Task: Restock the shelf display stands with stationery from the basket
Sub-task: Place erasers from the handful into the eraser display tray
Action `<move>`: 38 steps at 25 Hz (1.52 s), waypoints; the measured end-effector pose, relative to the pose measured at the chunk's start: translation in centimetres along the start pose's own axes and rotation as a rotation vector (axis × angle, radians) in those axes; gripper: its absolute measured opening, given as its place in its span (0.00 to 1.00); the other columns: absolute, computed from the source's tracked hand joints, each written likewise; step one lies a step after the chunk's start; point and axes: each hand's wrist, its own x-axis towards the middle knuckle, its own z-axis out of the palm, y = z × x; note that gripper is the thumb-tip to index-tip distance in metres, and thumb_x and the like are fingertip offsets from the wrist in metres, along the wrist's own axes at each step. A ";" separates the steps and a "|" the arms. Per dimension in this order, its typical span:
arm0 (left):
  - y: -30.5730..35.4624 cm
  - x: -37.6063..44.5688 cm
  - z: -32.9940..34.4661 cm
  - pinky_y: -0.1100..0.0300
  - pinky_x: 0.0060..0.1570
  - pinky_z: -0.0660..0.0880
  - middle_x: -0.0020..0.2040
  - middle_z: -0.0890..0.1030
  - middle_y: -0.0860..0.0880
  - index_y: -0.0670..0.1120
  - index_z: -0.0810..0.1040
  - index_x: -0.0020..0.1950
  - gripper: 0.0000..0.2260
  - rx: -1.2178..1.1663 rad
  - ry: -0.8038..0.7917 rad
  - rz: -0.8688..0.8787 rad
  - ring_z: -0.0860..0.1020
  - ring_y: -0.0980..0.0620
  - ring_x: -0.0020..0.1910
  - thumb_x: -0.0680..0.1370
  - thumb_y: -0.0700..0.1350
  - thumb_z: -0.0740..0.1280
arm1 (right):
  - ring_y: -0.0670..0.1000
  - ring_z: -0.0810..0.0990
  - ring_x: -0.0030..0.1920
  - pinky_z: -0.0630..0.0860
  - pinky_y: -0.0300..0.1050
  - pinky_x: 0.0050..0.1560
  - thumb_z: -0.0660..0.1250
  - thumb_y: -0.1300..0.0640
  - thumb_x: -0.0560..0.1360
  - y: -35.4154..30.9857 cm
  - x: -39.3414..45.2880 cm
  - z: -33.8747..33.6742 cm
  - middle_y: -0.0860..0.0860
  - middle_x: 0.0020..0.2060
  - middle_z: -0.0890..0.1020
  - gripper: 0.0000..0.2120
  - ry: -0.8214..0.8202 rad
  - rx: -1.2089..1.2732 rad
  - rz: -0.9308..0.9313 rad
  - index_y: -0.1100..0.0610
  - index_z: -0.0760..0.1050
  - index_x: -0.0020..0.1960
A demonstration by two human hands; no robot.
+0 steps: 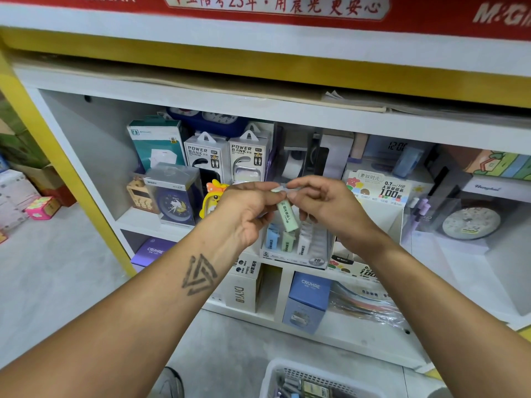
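Both hands meet in front of the white shelf (pixel 172 228). The left hand (pixel 247 208) and right hand (pixel 324 205) each pinch a slim, pale green, rectangular eraser box (pixel 286 212), grip clamped on its upper end, so it hangs tilted just above the clear plastic display stand (pixel 296 254). In that stand I count three rows: blue, green and white. Two glossy power bank boxes (pixel 227 156) stand behind. A white perforated plastic basket (pixel 290 374) sits on the floor below.

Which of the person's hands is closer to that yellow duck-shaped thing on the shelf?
Left. The left hand is right beside the yellow duck item; the right hand is farther off, across the green eraser.
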 end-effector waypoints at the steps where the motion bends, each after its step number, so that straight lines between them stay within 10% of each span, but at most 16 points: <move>1: 0.0 -0.1 0.1 0.60 0.45 0.74 0.40 0.83 0.44 0.42 0.81 0.46 0.08 -0.010 -0.007 0.010 0.81 0.49 0.40 0.73 0.29 0.70 | 0.49 0.80 0.36 0.77 0.39 0.40 0.72 0.60 0.77 -0.3 -0.1 0.0 0.51 0.40 0.86 0.11 -0.047 0.054 -0.010 0.56 0.80 0.59; 7: -0.3 0.4 0.1 0.54 0.49 0.80 0.46 0.83 0.38 0.39 0.80 0.47 0.08 0.004 -0.006 0.083 0.81 0.43 0.45 0.74 0.28 0.68 | 0.53 0.84 0.34 0.83 0.50 0.41 0.71 0.66 0.77 -0.5 -0.3 0.1 0.56 0.36 0.82 0.11 0.051 -0.057 -0.033 0.57 0.78 0.58; 13: -1.7 1.3 -0.7 0.59 0.55 0.77 0.59 0.82 0.47 0.48 0.82 0.56 0.14 0.930 0.014 0.358 0.80 0.48 0.55 0.76 0.35 0.64 | 0.41 0.82 0.40 0.79 0.36 0.43 0.72 0.59 0.77 1.7 -0.1 -0.1 0.42 0.39 0.83 0.03 0.239 -0.457 -0.154 0.52 0.81 0.48; 19: -2.8 0.3 -1.1 0.59 0.54 0.73 0.70 0.71 0.50 0.54 0.67 0.74 0.30 1.718 -0.350 0.449 0.73 0.45 0.66 0.73 0.37 0.61 | 0.47 0.82 0.42 0.81 0.48 0.49 0.74 0.57 0.75 3.4 0.3 0.5 0.47 0.42 0.86 0.05 0.208 -0.651 -0.193 0.53 0.85 0.51; 32: -2.6 0.3 -1.3 0.50 0.55 0.78 0.68 0.73 0.47 0.55 0.64 0.76 0.33 1.801 -0.434 0.396 0.75 0.44 0.61 0.72 0.35 0.60 | 0.56 0.77 0.51 0.76 0.53 0.52 0.69 0.64 0.76 3.9 0.2 1.0 0.52 0.50 0.85 0.11 -0.031 -0.946 -0.283 0.57 0.85 0.56; 38: -1.5 -0.1 -0.3 0.53 0.60 0.75 0.71 0.70 0.47 0.51 0.69 0.73 0.27 1.614 -0.258 0.433 0.73 0.44 0.67 0.74 0.37 0.63 | 0.51 0.77 0.58 0.75 0.46 0.60 0.62 0.65 0.79 0.8 -1.1 0.2 0.50 0.56 0.79 0.16 0.198 -0.683 -0.083 0.55 0.81 0.63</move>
